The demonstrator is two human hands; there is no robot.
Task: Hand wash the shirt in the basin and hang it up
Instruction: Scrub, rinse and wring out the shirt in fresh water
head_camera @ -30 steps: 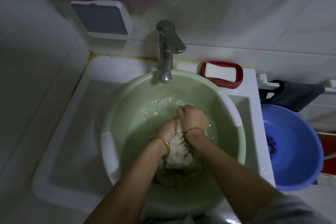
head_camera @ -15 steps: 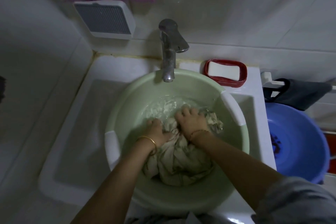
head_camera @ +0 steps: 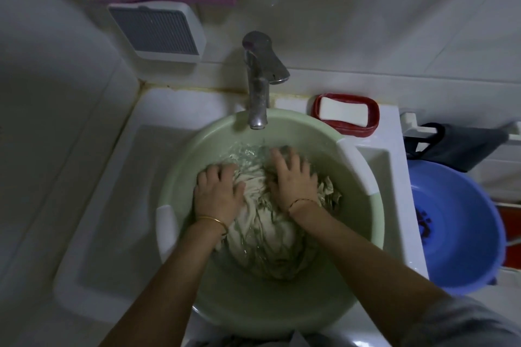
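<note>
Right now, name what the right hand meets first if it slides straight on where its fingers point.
The right hand would likely meet the far wall of the pale green plastic basin, below the metal tap; depth unclear.

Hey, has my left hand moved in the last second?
Yes. The left hand has slid left, from below the tap toward the white grip on the basin, parting from the right hand.

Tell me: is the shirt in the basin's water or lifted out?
In the water. The shirt lies crumpled in the green basin, partly submerged, with the left hand and right hand pressing on it.
</note>
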